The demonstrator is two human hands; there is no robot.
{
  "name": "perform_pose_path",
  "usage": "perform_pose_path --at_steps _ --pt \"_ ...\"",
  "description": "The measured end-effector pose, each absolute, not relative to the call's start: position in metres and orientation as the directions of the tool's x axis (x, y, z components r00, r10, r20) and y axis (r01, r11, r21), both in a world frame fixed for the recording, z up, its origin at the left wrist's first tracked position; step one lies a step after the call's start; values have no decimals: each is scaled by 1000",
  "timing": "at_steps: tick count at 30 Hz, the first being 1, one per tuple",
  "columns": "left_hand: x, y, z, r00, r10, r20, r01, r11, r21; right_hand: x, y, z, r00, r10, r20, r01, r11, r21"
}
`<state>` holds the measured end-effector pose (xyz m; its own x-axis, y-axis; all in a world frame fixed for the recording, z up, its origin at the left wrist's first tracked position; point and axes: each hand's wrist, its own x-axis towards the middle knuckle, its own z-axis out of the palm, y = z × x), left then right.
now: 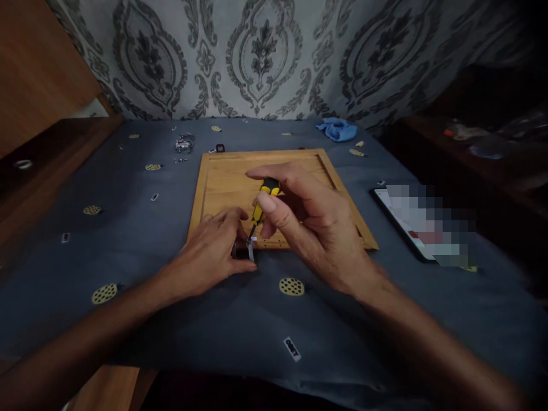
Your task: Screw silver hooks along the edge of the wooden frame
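Gripping a yellow-and-black screwdriver (258, 213) in the right hand (322, 224) — tip's down at a metal hinge (251, 252) the left hand (214, 244) pinches. It's all at the near edge of a wooden panel (229, 185) — flat on the bench (240, 325).

Straight ahead, a pale grey wall covering (264, 57) fills the top of the view, big dark damask medallions ranked across it, leafy scrolls between; paper or fabric, hard to call! Over to the left, a smooth orange-brown wooden panel (43, 74) cuts across the corner, with a darker brown wooden ledge (64, 154) below it. And here's the tabletop (192, 331), dressed in slate-blue cloth printed with yellow pineapples and little white labels! Out right, a dark brown surface (483, 160) sinks into shadow. Dim light throughout, the upper right nearly black.
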<state>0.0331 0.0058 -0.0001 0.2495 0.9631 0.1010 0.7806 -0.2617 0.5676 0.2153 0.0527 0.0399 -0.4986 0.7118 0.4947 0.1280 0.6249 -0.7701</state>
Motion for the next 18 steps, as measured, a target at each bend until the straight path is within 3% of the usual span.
perform_pose_path --at_steps 3,11,18 --pt "33 6 0 239 966 94 771 -248 586 217 56 44 -536 698 474 123 621 -774" --pt "33 5 -2 213 972 99 782 -230 580 209 61 39 -419 781 463 15 516 -857" --pt "34 5 2 210 975 71 781 -211 588 223 64 46 -561 714 420 -35 486 -873"
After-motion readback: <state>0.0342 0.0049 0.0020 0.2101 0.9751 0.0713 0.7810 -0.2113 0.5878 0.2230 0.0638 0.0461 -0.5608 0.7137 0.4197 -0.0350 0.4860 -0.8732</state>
